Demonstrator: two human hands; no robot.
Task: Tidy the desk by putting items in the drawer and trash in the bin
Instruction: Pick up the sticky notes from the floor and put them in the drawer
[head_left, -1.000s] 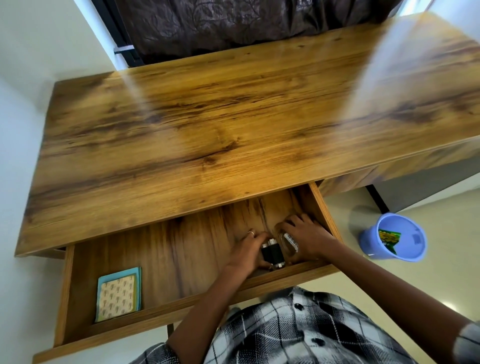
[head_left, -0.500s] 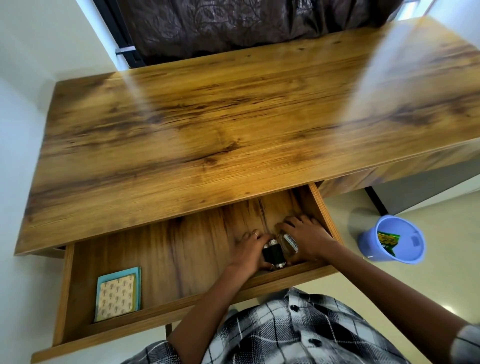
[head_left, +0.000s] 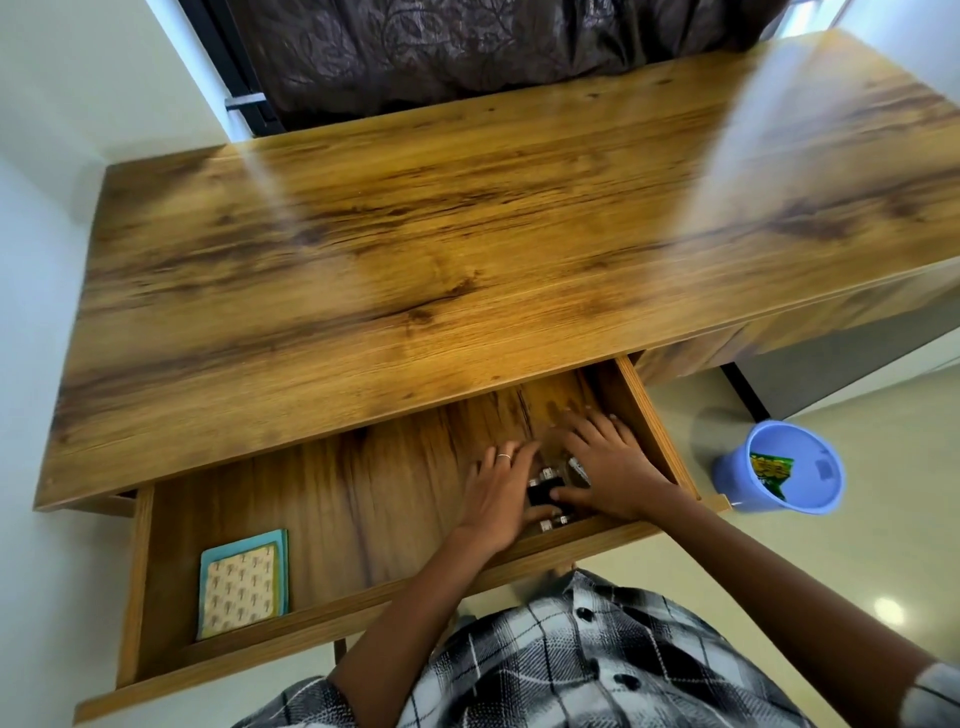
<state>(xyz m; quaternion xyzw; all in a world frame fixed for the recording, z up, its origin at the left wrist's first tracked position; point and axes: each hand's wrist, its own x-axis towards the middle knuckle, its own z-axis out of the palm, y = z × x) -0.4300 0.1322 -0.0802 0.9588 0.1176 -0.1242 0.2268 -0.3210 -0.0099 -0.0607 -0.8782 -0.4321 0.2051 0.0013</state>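
Black small items (head_left: 543, 491), some silver-capped, are bunched in the drawer (head_left: 332, 499) near its right front corner. Left hand (head_left: 496, 488) and right hand (head_left: 610, 467) are laid against them, fingers loosely spread; grip closure cannot be told. Judged light, rigid, roll-prone; best taken by the sides.

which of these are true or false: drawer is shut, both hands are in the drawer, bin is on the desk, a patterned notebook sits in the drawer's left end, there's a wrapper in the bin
1. The drawer is shut. False: it is pulled open under the desk.
2. Both hands are in the drawer. True: the left hand and right hand are over small black items at its right end.
3. The bin is on the desk. False: the blue bin stands on the floor to the right.
4. A patterned notebook lies in the drawer's left end. True.
5. A wrapper is in the bin. True: a green wrapper shows inside.
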